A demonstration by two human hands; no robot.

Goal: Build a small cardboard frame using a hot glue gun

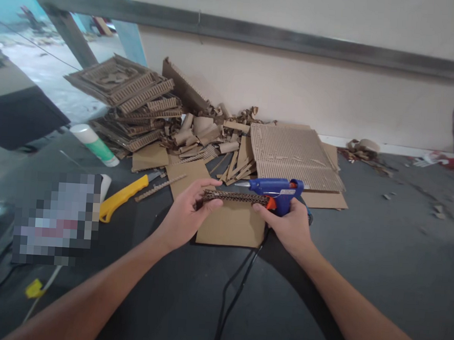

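My left hand [188,208] pinches the left end of a narrow corrugated cardboard strip [236,197], held level above a flat cardboard piece [231,225] on the dark floor. My right hand [289,222] grips a blue hot glue gun [277,189] with an orange trigger, its nozzle pointing left just over the strip. The right thumb rests against the strip's right end. The gun's black cord [235,293] trails down toward me.
A yellow utility knife [123,197] lies left of my hands, with a white and green glue bottle [93,144] beyond it. Stacked cardboard grids [127,100], a ribbed sheet [293,156] and curled scraps [204,130] pile against the wall. A blurred patch sits lower left.
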